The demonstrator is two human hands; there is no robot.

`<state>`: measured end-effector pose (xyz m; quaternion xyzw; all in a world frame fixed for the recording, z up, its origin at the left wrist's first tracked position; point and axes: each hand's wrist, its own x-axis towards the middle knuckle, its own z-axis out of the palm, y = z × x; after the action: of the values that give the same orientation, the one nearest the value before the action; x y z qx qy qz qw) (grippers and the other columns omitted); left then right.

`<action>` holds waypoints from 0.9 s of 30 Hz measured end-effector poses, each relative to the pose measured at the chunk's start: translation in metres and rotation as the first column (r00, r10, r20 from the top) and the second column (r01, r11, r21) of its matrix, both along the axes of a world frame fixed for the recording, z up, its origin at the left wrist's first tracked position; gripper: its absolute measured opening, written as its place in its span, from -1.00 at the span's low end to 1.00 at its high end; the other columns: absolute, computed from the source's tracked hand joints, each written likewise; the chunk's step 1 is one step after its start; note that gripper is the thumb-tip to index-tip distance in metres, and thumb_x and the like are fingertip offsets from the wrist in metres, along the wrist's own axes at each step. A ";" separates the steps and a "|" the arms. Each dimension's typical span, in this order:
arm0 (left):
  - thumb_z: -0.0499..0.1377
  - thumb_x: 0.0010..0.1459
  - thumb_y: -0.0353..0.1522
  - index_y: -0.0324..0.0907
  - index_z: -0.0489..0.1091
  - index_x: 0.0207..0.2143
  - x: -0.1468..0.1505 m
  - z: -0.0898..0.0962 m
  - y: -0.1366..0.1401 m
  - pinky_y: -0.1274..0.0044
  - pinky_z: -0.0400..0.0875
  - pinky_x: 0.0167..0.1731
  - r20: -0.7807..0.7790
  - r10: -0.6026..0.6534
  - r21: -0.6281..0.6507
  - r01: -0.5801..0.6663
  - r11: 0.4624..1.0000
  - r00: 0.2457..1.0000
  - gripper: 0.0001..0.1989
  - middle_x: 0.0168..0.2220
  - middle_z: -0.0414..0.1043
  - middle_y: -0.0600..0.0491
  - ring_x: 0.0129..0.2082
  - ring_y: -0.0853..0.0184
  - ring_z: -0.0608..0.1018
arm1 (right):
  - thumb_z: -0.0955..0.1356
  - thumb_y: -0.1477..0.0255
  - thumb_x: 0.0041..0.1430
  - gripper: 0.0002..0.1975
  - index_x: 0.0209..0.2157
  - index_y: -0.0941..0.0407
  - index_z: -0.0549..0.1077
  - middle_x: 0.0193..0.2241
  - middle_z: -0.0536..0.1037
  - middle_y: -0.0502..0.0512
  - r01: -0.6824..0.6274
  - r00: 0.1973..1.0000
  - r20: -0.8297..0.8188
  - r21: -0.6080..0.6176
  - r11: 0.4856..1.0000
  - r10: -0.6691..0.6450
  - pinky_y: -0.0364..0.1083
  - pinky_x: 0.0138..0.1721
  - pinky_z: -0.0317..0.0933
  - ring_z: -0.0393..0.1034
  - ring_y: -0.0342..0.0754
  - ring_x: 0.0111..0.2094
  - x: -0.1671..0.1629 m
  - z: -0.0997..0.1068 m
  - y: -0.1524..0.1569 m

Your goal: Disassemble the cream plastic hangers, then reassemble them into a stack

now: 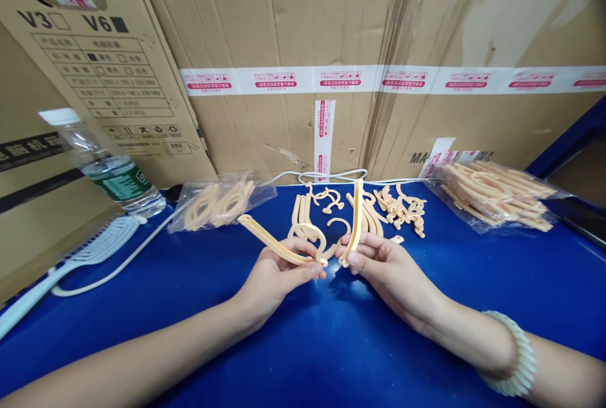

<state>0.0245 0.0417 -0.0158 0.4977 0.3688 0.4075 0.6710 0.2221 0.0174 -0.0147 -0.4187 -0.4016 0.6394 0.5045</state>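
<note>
My left hand (286, 269) pinches a beige plastic hanger arm (267, 240) at its inner end, where a curved hook (320, 237) appears joined to it. The arm slants up to the left. In my right hand (386, 263) is a second hanger arm (355, 218), held near its lower end and pointing upward. A small gap separates the two held pieces. Behind them lie loose hanger arms (301, 209), more arms (372, 222) partly hidden by my right hand's piece, hooks (331, 198) and a heap of small twisted parts (402, 209).
Bagged beige pieces lie at left (218, 203) and right (497, 196). A water bottle (111, 171), a pale hairbrush (95, 247) and a white cable (118, 269) are on the left of the blue table (303, 345). Cardboard boxes (284, 29) stand behind.
</note>
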 end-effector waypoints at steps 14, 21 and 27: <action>0.40 -0.13 -0.48 -0.18 0.49 -0.50 -0.001 0.008 0.000 0.55 0.45 -0.33 -0.095 -0.180 0.034 0.184 0.982 0.979 -0.86 -0.48 0.58 0.10 -0.44 0.36 0.59 | 0.48 0.33 0.07 -0.82 -0.26 0.07 0.56 -0.34 0.62 0.02 -0.207 0.973 0.142 0.171 0.963 0.184 -0.09 -0.18 0.38 0.51 -0.11 -0.33 -0.002 0.004 -0.003; 0.40 -0.15 -0.48 -0.18 0.49 -0.52 0.000 0.006 -0.001 0.58 0.44 -0.36 -0.104 -0.141 0.063 0.148 0.987 0.984 -0.86 -0.50 0.58 0.10 -0.46 0.38 0.58 | 0.45 0.36 0.11 -0.86 -0.27 0.07 0.56 -0.35 0.64 0.01 -0.225 0.968 0.171 0.245 0.943 0.186 -0.06 -0.15 0.42 0.55 -0.07 -0.30 -0.002 0.004 -0.004; 0.41 -0.16 -0.48 -0.18 0.49 -0.54 0.001 0.004 -0.003 0.60 0.42 -0.40 -0.103 -0.098 0.087 0.107 0.990 0.990 -0.86 -0.53 0.56 0.13 -0.49 0.40 0.56 | 0.46 0.38 0.11 -0.91 -0.31 0.05 0.58 -0.36 0.64 0.00 -0.194 0.968 0.215 0.316 0.929 0.129 -0.10 -0.16 0.42 0.55 -0.09 -0.30 -0.003 0.005 -0.006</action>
<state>0.0257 0.0382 -0.0113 0.5659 0.3560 0.3642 0.6483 0.2190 0.0113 -0.0098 -0.3516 -0.5837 0.5586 0.4730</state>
